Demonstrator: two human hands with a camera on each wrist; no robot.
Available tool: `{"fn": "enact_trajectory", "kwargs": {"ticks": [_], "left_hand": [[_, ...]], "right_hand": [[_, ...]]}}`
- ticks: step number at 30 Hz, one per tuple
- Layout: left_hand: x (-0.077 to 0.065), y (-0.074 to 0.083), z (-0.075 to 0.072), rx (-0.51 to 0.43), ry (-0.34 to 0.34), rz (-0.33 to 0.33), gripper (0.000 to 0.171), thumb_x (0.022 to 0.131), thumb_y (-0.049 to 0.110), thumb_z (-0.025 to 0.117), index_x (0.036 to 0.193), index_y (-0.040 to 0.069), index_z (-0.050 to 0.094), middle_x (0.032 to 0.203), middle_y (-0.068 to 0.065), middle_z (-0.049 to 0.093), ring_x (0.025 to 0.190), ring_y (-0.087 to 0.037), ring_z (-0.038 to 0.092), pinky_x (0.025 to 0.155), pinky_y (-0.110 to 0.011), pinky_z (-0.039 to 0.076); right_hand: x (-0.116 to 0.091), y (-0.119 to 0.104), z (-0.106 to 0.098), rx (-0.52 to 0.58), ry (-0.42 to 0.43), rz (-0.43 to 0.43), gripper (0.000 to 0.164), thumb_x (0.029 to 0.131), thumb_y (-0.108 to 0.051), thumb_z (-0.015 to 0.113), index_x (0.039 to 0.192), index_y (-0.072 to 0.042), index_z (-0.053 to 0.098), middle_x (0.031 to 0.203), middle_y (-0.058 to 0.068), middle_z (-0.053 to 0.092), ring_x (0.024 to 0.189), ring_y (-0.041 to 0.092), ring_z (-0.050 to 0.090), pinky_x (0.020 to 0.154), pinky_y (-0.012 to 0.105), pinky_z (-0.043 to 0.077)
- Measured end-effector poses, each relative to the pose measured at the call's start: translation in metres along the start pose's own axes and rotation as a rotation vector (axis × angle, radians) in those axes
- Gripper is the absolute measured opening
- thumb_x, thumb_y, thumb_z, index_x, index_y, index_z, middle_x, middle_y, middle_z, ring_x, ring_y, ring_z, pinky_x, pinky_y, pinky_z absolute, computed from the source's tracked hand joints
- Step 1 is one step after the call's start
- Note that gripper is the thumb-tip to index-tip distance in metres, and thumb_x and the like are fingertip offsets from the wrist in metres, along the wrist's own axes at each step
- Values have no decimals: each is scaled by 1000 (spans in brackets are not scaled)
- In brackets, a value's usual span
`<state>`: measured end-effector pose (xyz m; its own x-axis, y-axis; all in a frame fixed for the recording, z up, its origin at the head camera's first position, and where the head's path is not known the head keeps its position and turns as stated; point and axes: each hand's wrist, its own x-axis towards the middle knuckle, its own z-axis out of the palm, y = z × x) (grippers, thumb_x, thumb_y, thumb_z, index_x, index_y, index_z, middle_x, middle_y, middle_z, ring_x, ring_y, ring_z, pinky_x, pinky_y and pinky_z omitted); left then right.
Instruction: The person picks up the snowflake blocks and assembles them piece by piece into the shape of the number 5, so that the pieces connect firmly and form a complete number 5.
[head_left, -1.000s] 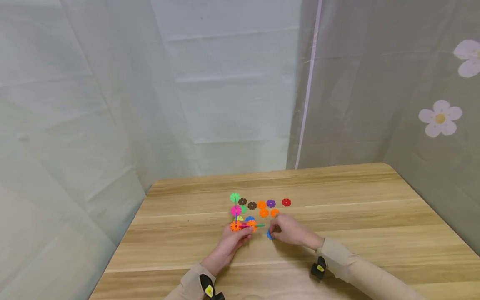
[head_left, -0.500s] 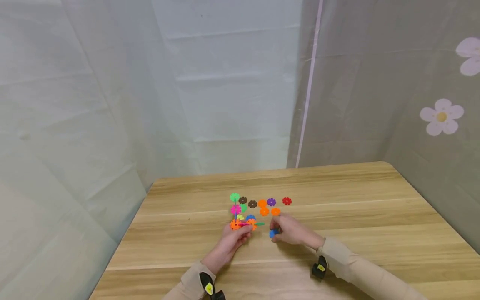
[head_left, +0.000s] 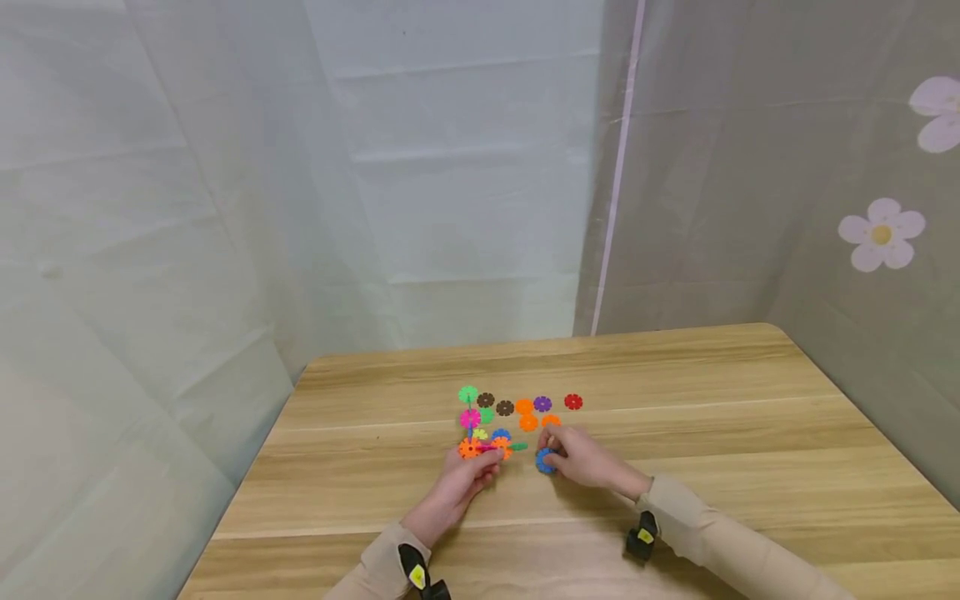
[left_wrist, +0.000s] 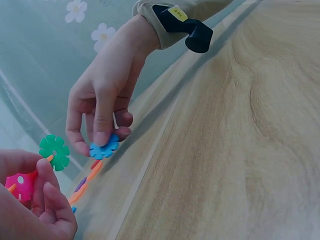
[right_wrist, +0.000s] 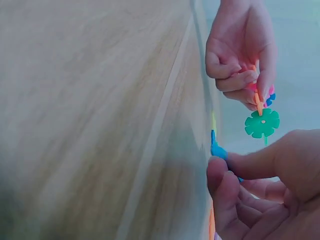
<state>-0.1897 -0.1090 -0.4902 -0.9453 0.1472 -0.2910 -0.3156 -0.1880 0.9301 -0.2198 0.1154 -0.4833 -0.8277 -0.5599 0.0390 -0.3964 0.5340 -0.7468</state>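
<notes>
Blue disc (left_wrist: 106,150), partly covered — right hand (head_left: 588,458) pinches it, left hand (head_left: 459,481) pinches orange disc (head_left: 504,444).

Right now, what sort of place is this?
Possibly a makeshift, screened-off tabletop recording spot: pale sheets hang behind and beside a wood-grain table, colourful notched discs lie on it, and a person wears black wrist devices.

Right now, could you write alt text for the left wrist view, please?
The fingers of the right hand pinch a blue disc over a wooden table. At lower left, the left hand holds a structure of joined discs, green and pink. Behind is a flowered sheet.
</notes>
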Motion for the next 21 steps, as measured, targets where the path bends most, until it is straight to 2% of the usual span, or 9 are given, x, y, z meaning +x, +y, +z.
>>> {"fn": "enact_trajectory", "kwargs": {"ticks": [5, 12, 21], "left_hand": [[-1, 1, 0, 17, -5, -8, 21, 86, 10, 70, 103, 2, 59, 79, 2, 66, 69, -6, 58, 65, -17, 50], [0, 0, 0, 31, -12, -11, 20, 86, 12, 71, 100, -1, 63, 80, 2, 67, 70, -7, 60, 68, -18, 52], [4, -3, -1, 24, -9, -11, 18, 85, 10, 71, 98, 1, 61, 80, 1, 67, 69, -6, 60, 66, -18, 52]], "right_hand": [[0, -3, 1, 79, 63, 31, 11, 95, 3, 52, 102, -4, 57, 87, 8, 65, 65, 14, 58, 56, 20, 50], [1, -8, 0, 134, 140, 35, 14, 94, 4, 53, 106, -2, 57, 89, 11, 66, 66, 17, 59, 55, 21, 49], [3, -7, 1, 197, 153, 53, 14, 94, 4, 54, 106, -1, 58, 85, 10, 66, 66, 19, 62, 58, 29, 55]]}}
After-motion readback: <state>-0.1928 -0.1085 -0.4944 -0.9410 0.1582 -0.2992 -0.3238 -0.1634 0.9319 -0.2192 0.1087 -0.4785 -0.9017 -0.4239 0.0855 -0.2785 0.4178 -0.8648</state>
